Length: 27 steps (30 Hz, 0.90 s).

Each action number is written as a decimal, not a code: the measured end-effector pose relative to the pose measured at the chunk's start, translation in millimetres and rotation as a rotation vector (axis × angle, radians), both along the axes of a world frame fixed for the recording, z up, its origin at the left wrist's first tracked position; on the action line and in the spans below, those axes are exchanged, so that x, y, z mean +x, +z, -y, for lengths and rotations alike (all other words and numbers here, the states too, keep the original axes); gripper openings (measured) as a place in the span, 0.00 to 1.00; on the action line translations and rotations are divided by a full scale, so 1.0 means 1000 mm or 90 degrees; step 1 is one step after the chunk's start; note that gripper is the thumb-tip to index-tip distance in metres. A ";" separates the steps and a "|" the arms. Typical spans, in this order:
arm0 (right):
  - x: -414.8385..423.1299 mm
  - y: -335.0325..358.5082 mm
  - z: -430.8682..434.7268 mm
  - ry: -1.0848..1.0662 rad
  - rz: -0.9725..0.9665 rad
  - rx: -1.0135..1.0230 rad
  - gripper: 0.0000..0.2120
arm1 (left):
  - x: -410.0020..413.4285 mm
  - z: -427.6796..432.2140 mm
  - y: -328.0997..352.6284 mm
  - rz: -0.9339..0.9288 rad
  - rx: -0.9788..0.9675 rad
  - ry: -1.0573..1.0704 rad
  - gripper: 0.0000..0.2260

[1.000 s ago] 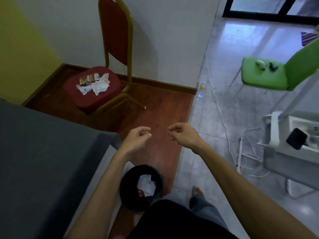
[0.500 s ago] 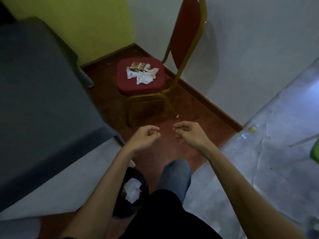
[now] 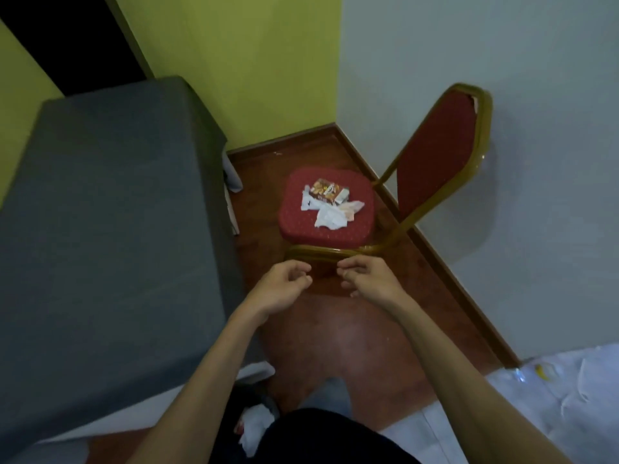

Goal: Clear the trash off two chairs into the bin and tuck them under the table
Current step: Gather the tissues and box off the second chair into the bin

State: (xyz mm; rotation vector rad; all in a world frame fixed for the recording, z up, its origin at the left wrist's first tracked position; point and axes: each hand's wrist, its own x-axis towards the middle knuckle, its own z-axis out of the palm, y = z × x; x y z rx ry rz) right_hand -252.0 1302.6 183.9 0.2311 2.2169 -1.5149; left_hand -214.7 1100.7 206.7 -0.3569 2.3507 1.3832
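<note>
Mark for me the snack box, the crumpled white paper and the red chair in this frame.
snack box (image 3: 326, 190): head view, on its printed top face.
crumpled white paper (image 3: 330, 218): head view, middle of the wad.
red chair (image 3: 360, 226): head view, bare seat cushion, right of the trash.

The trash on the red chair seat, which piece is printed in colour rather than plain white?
The snack box at the back of the red chair seat: brown and orange printing, while the crumpled papers in front of it are plain white.

Red cloth chair seat (image 3: 326, 226), glossy gilt metal frame (image 3: 318, 254), crumpled paper trash (image 3: 330, 217), polished wood floor (image 3: 335, 336)
</note>
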 end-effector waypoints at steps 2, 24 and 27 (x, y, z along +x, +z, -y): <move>-0.017 0.019 -0.001 0.005 0.008 -0.002 0.06 | -0.019 0.003 0.020 -0.002 -0.009 0.008 0.13; -0.306 -0.007 -0.048 0.207 0.049 0.067 0.07 | -0.265 -0.072 0.002 0.047 -0.063 0.177 0.13; -0.336 -0.026 -0.045 0.270 0.072 0.104 0.09 | -0.287 -0.079 -0.011 0.067 -0.077 0.192 0.14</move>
